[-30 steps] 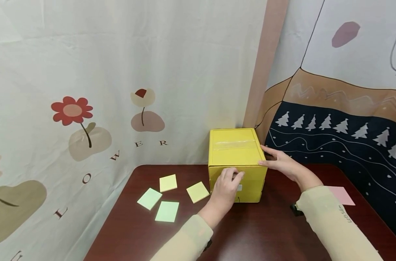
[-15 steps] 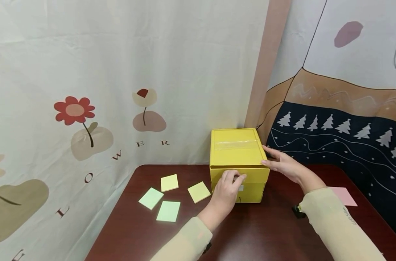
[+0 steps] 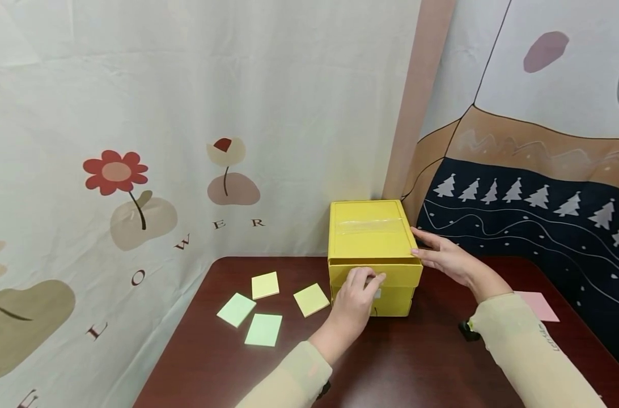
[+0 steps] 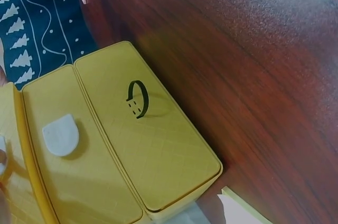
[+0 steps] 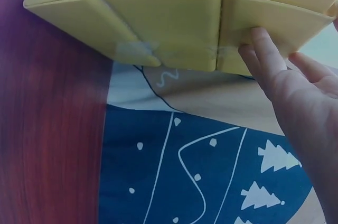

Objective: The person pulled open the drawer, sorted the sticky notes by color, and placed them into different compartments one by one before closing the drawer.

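A small yellow cabinet (image 3: 371,226) with stacked drawers stands at the back of the table. Its top drawer (image 3: 401,275) sits slightly pulled out, leaving a narrow gap under the lid. My left hand (image 3: 354,297) has its fingers curled at the front of that drawer, pinching a white pull that shows only partly at the left wrist view's edge. Below it are a white tab (image 4: 61,135) on the middle drawer and a black loop (image 4: 145,97) on the bottom one. My right hand (image 3: 454,262) rests extended fingers against the cabinet's right side and top edge.
Left of the cabinet lie two yellow sticky-note pads (image 3: 311,300) and two pale green pads (image 3: 263,330). A pink pad (image 3: 538,306) lies on the right, beyond the right sleeve. Printed curtains (image 3: 289,113) hang behind the dark wooden table (image 3: 391,368).
The top drawer has slid a little toward me, with my left hand drawing its front outward. My right hand stays against the cabinet's side.
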Available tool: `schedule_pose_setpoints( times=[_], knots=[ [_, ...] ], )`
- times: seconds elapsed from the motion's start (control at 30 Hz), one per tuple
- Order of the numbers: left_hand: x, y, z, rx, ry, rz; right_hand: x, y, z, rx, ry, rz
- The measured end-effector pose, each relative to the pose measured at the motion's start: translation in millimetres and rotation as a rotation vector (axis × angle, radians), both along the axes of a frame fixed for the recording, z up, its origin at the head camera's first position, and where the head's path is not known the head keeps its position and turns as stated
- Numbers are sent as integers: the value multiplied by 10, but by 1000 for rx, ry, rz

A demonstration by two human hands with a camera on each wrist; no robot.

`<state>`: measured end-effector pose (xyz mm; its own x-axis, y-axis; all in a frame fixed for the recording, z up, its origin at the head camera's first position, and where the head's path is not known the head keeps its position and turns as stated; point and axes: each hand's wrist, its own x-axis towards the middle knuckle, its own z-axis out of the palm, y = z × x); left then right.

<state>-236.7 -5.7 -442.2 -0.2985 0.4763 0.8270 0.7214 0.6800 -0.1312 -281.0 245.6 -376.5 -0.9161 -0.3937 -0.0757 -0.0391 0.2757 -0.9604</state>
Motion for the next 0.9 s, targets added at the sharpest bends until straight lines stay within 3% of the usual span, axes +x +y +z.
schedule_pose_setpoints(
  times=[0.9],
  knots=[
    [194, -55, -47, 13, 29, -68, 8, -5, -27, 12, 0, -26]
  ],
)
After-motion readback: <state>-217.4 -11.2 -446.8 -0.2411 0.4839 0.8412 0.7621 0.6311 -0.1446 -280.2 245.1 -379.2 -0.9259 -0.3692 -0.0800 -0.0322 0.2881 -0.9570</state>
